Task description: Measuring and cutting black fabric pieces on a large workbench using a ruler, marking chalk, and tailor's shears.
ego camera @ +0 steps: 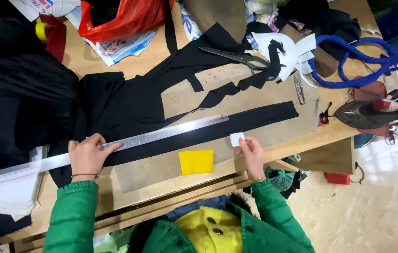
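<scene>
A long metal ruler lies slanted along a long black fabric strip on the wooden table. My left hand presses down on the ruler near its left part. My right hand pinches a small white piece of tailor's chalk at the strip's near edge. A yellow square of cloth lies between my hands, close to the table's front edge. Both arms wear green puffy sleeves.
Large scissors lie on black fabric scraps at the back. A blue cord, a flat iron and small snips sit to the right. A red bag and dark cloth pile fill the left.
</scene>
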